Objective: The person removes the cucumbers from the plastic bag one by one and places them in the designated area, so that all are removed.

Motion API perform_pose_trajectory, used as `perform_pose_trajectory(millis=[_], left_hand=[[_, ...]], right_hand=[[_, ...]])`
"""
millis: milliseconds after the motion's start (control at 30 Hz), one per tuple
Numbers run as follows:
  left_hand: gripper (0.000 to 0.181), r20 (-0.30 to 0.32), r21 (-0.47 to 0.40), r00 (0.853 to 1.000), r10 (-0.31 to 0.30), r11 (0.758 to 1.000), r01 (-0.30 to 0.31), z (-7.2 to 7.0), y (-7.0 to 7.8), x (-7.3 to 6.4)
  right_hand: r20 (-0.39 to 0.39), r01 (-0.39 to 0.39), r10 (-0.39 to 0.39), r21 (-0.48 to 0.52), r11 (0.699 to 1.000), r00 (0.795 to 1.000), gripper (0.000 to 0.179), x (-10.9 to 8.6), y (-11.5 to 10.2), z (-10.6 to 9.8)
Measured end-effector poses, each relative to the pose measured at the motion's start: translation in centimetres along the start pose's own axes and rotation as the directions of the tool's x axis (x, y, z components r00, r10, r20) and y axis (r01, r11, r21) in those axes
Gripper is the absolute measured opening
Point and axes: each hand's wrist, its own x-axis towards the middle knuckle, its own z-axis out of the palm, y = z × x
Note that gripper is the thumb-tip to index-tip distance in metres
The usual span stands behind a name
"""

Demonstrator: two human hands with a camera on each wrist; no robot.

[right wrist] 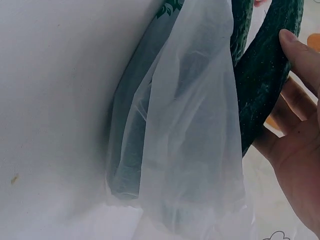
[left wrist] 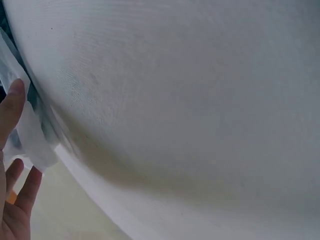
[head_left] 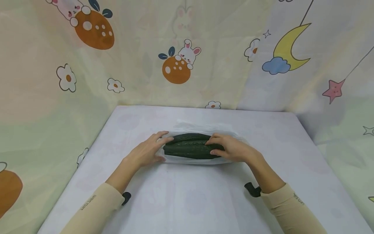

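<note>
Dark green, bumpy cucumbers (head_left: 187, 151) lie side by side on the table, with a translucent white plastic bag (head_left: 194, 162) under and around them. My left hand (head_left: 150, 149) is at the left end, thumb on the bag's near edge and fingers at the far side by the cucumber tips. In the left wrist view its thumb presses the bag film. My right hand (head_left: 232, 148) grips a cucumber (right wrist: 265, 70) at the right end, thumb on one side and fingers curled round the other. In the right wrist view, the bag (right wrist: 195, 135) shows a green print and covers part of the cucumbers.
The white-covered table (head_left: 187, 195) stretches out on all sides of the bag. A printed cloth (head_left: 222, 65) with rabbits, flowers and a moon hangs behind and at the sides. Black wrist mounts (head_left: 253, 189) stick out by the beige sleeves (head_left: 292, 208).
</note>
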Motion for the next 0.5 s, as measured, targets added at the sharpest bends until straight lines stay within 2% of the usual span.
perform_pose_trajectory(millis=[267, 500], left_hand=[[0.098, 0.036, -0.007, 0.998, -0.05, 0.999, 0.05, 0.4, 0.1, 0.5], [0.085, 0.031, -0.006, 0.996, -0.081, 0.997, 0.081, 0.6, 0.0, 0.5]], right_hand=[[-0.033, -0.011, 0.012, 0.014, 1.0, 0.999, 0.034, -0.4, -0.5, -0.6], [-0.068, -0.006, 0.011, 0.081, 0.997, 0.998, 0.033, -0.3, -1.4, -2.1]])
